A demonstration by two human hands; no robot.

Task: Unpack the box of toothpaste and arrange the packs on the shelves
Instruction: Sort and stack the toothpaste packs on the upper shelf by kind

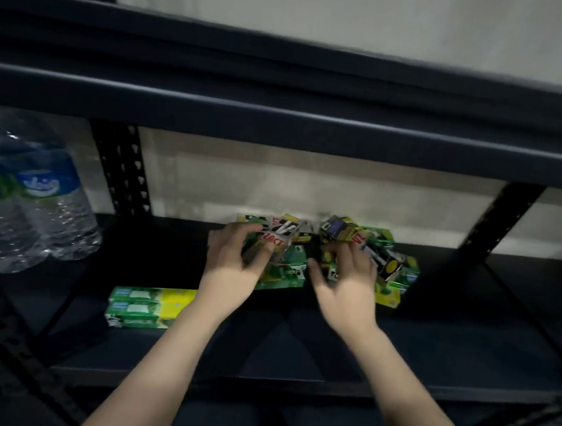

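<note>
Head view: left hand [236,259] grips grey ZACT pack [279,237] at back of dark shelf [429,356]. Right hand [348,284] curled on packs in jumbled green pile [392,270]; exact grasp unclear. Green-yellow packs [146,306] lie front left, water bottles [31,195] beyond.

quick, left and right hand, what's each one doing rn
Left hand: closed on a grey-and-red toothpaste pack.
Right hand: fingers curled among the right-hand packs; grip cannot be told.
</note>
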